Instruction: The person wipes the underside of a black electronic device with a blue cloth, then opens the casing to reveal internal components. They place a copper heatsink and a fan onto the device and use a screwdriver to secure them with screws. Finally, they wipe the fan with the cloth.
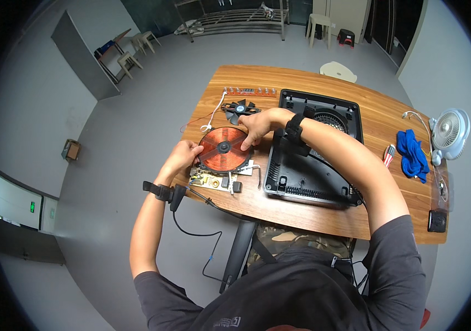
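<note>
grey floor (152,99) surrounds a wooden desk (387,118), and a pale stool (319,21) stands on it, well beyond the shell (301,185). that shell, black and open, lies on the desk. just left of the shell is the coil (224,147), a copper disc in a dark frame, sitting over the board (210,179), whose near part shows from beneath it.

both hands are on the coil. the left hand (181,158), on the side away from the shell, has its fingertips drawn together, apparently clamped on the rim. the right hand (258,128) comes in over the shell; its thumb lies on the coil's shell-side part, with the index finger spread apart from it past the far rim, near the blade (240,110). whether those fingers clamp the frame i cannot tell.

the step in hand looks to be handling or seating the coil on the board. my judgement is that the next move calls for an even, level hold on both sides, with the leads below kept free.

beyond the coil, to the shell's far left, lies the orange strip (249,92) with its white cable (216,108). right of the shell are a tool handle (389,154), the blue cloth (413,155) and a white fan (451,131).
</note>
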`<state>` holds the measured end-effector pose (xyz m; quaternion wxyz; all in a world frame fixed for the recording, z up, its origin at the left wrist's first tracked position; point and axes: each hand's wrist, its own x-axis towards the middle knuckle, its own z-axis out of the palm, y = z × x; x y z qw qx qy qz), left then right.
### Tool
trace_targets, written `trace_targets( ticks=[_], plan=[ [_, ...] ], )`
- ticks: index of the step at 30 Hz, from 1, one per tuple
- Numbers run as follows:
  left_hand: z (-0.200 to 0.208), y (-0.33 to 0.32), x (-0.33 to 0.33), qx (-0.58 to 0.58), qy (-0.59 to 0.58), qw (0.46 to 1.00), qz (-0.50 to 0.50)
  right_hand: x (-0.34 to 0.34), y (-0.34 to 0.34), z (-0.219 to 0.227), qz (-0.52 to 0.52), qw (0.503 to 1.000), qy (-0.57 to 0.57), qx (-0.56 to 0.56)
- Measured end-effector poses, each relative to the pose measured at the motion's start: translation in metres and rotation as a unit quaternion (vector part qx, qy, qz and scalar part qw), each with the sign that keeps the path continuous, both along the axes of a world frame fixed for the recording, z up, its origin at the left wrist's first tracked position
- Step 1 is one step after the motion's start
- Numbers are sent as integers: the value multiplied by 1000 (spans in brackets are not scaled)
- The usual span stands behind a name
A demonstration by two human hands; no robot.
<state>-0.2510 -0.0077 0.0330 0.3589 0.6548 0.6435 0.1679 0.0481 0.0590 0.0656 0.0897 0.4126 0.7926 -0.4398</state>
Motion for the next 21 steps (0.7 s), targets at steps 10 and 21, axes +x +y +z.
trace_targets(
  ticks=[10,21],
  plan=[
    [13,-11,5,-47,-48,998,-1,-5,6,-8,-40,999,1,-16],
    [16,-16,3,-62,-99,993,17,-10,-8,3,-151,985,64,-56]
  ],
)
